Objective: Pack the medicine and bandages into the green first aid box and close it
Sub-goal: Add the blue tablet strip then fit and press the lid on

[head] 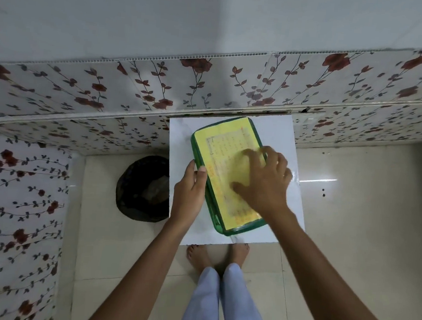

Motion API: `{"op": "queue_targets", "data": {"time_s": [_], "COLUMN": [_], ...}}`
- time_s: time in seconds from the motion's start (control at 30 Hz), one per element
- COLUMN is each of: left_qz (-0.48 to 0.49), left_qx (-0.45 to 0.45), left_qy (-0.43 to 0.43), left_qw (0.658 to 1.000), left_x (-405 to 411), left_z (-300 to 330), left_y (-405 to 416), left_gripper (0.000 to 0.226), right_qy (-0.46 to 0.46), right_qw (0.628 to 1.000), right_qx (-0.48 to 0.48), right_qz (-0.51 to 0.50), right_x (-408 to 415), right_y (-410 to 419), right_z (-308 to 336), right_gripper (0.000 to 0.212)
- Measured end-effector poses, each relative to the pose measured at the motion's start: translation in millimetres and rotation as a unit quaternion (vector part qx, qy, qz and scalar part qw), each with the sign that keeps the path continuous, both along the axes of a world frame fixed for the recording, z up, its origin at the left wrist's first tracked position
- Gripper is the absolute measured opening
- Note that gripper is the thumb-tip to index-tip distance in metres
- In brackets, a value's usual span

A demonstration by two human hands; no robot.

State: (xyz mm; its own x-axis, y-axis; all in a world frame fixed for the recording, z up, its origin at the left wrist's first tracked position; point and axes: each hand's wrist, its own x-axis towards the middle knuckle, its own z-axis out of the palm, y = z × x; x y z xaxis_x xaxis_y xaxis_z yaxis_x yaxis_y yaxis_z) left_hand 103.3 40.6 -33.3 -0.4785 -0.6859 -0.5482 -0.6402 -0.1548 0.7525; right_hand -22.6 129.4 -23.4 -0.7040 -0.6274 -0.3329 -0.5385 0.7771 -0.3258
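The green first aid box (225, 145) lies flat on a small white table (278, 132), its lid down, with a yellow printed label covering the top. My left hand (189, 196) grips the box's left long edge, thumb on the lid. My right hand (264, 182) rests palm down on the lid with fingers spread, slightly blurred. No medicine or bandages show outside the box.
A black bin (142, 188) with a dark liner stands on the tiled floor just left of the table. Floral-patterned wall panels (55, 120) run behind and to the left. My bare feet (218, 256) stand at the table's near edge.
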Motion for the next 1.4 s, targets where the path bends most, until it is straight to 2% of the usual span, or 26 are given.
{"op": "queue_targets", "data": {"time_s": [0.1, 0.17, 0.2, 0.63, 0.73, 0.87, 0.97, 1.1, 1.2, 1.33, 1.4], "left_qz": [-0.004, -0.001, 0.002, 0.017, 0.023, 0.029, 0.029, 0.032, 0.062, 0.116, 0.136], "left_qx": [-0.013, -0.015, -0.015, -0.032, -0.023, -0.015, -0.017, -0.037, -0.021, 0.085, 0.106], "left_qy": [0.011, 0.008, 0.008, 0.0, -0.011, -0.02, -0.022, -0.047, -0.061, -0.066, -0.059], "left_qw": [1.0, 1.0, 1.0, 0.999, 0.999, 0.999, 0.999, 0.998, 0.996, 0.987, 0.983], "left_x": [-2, -2, -2, -9, -10, -11, -12, -17, -20, -30, -42], "left_z": [2, 1, 1, 1, 0, 0, 0, -3, -2, -2, 0], "left_y": [0, 0, -1, -8, -10, -11, -10, -9, -10, -32, -47], "left_gripper": [0.039, 0.038, 0.039, 0.028, 0.025, 0.022, 0.023, 0.021, 0.019, 0.022, 0.012], "right_qy": [-0.116, -0.19, -0.198, -0.138, -0.129, -0.093, -0.101, -0.075, -0.055, -0.109, -0.134], "right_qw": [0.992, 0.981, 0.979, 0.989, 0.99, 0.992, 0.987, 0.985, 0.988, 0.98, 0.979], "right_qx": [0.032, -0.005, -0.018, -0.018, -0.024, -0.059, -0.072, -0.078, -0.07, -0.073, -0.06], "right_qz": [-0.038, -0.049, -0.044, -0.054, -0.054, -0.07, -0.104, -0.132, -0.127, -0.148, -0.144], "right_x": [-22, -23, -20, -3, -1, 4, 4, -7, -24, -49, -61], "right_y": [3, 2, 2, 0, 1, 2, -2, -3, -12, -51, -73], "right_z": [-8, -12, -13, -19, -18, -17, -14, -11, -12, -14, -14], "right_gripper": [0.109, 0.114, 0.114, 0.108, 0.101, 0.075, 0.06, 0.026, 0.03, 0.038, 0.044]}}
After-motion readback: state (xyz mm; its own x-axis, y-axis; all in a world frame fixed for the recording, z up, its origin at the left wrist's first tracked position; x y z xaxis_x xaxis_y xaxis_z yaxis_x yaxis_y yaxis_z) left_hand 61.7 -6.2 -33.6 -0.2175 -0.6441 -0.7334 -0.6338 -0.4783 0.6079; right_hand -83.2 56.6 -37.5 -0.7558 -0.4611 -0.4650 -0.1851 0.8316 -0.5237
